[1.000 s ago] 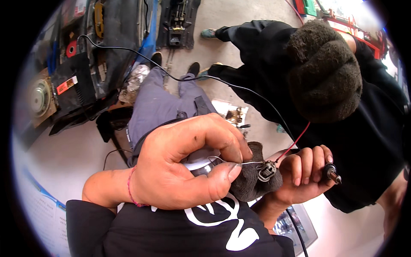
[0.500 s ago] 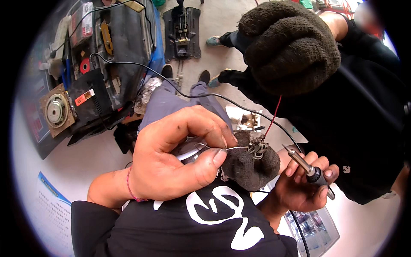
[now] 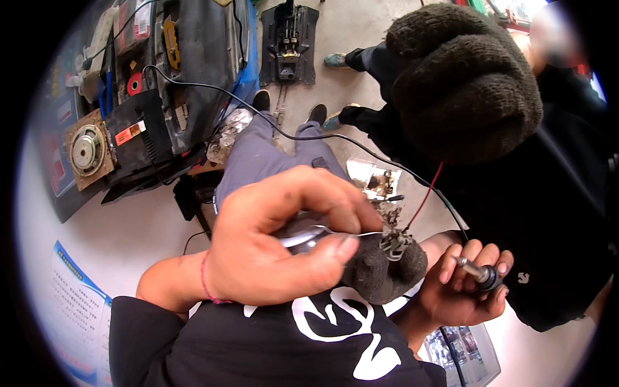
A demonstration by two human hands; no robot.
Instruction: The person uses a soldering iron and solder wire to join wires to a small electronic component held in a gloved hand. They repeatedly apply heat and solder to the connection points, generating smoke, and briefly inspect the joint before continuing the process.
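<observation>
My left hand (image 3: 271, 248) pinches a thin silvery solder wire (image 3: 369, 234) between thumb and forefinger. The wire's end reaches toward a small metal part (image 3: 394, 245). That part is held in a dark-gloved hand (image 3: 377, 274) of another person. A red wire (image 3: 427, 195) runs up from it to the person's other gloved hand (image 3: 467, 84), which is curled. To the right of the part, my right hand (image 3: 445, 293) grips a soldering iron (image 3: 478, 272). Its metal end appears foreshortened, apart from the part and the solder.
A black cable (image 3: 258, 116) arcs across the view. At upper left, a cluttered dark surface carries a round speaker (image 3: 87, 151) and a red ring-shaped roll (image 3: 134, 84). A black pedal assembly (image 3: 289, 45) lies on the floor. The other person, in black, stands close on the right.
The soldering iron has turned, so its end looks shorter and its tip no longer points clearly up-left. The whole view has shifted slightly. My left hand still pinches the solder near the part.
</observation>
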